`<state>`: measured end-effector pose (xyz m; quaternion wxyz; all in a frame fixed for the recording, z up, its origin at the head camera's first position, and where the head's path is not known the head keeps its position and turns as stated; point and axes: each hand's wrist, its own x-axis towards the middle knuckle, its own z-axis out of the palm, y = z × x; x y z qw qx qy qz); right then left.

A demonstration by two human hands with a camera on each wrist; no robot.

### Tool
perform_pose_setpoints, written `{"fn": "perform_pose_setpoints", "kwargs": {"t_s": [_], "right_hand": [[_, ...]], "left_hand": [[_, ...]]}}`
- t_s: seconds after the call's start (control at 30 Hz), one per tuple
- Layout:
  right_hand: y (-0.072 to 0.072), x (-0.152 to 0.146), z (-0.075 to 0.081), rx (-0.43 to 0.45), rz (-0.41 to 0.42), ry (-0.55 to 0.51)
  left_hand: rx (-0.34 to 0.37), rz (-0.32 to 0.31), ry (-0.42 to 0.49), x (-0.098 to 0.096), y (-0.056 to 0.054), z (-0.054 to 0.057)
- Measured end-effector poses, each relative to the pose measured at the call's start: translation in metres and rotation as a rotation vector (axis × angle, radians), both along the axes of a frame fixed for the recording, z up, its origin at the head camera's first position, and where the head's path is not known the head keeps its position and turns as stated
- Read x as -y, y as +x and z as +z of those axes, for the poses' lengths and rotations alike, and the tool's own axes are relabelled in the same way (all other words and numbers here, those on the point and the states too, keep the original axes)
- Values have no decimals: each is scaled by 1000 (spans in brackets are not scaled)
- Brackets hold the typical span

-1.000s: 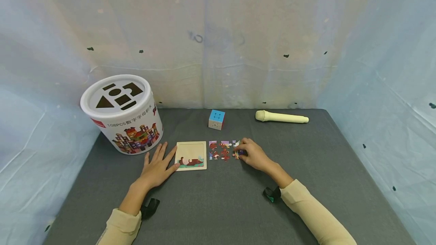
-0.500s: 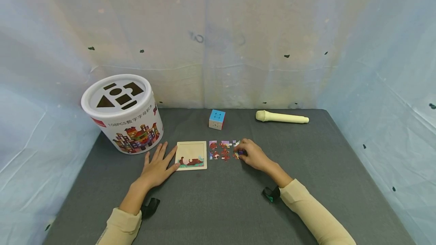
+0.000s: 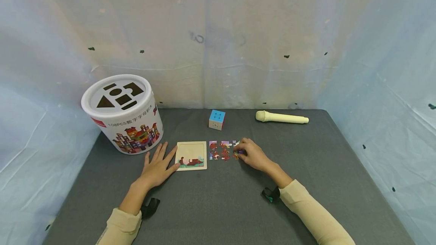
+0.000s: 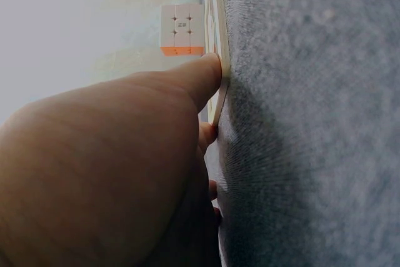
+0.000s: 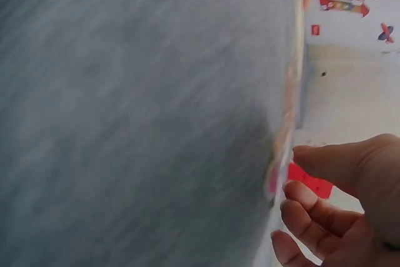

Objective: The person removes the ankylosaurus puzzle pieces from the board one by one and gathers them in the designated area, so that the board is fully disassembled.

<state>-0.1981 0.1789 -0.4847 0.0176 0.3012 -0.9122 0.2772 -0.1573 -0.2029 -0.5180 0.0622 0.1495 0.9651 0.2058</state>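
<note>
Head view first: the puzzle tray (image 3: 191, 151) lies flat on the grey tabletop (image 3: 204, 211), just right of your left hand (image 3: 156, 172), whose fingers are spread, with index and thumb touching its left side. The loose puzzle pieces (image 3: 225, 144) sit right beside it, and your right hand (image 3: 256, 157) is bent over the far-right ones. I'd bet those pieces are light, stiff and thin, maybe a bit slick on the printed side, so go for opposite edges with thumb and index. Probably tough enough, though I'd be gentle with the little knobs. Looks-wise, the tray's pale and wood-like with a raised border, and a brown animal over teal fills its bottom strip. The pieces are brown, purple and white, some partly hidden by your fingers.

Left wrist view: you get the tray edge-on, slim and rigid-looking, thumb on its edge. That rim's your best hold, imo.

Right wrist view: your thumb and fingers curve toward the pieces, but they're just a pinkish blur, so I can't tell whether you're actually pinching one.
</note>
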Motion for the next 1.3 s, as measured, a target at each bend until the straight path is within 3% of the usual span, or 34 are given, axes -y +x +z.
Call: {"fn": "perform_pose_setpoints", "kwargs": {"t_s": [0.2, 0.4, 0.53, 0.87, 1.03, 1.3], "right_hand": [[0, 32, 13, -5, 31, -67], [1, 80, 20, 200, 200, -256], [3, 108, 15, 299, 255, -292], [10, 154, 4, 327, 284, -292], [13, 159, 0, 341, 290, -313], [14, 160, -3, 362, 276, -319]], "left_hand": [[-4, 12, 8, -3, 3, 7], [-1, 17, 7, -5, 5, 12], [5, 19, 2, -5, 4, 12], [6, 18, -16, -3, 1, 7], [-12, 10, -2, -2, 1, 2], [-28, 24, 10, -3, 1, 4]]}}
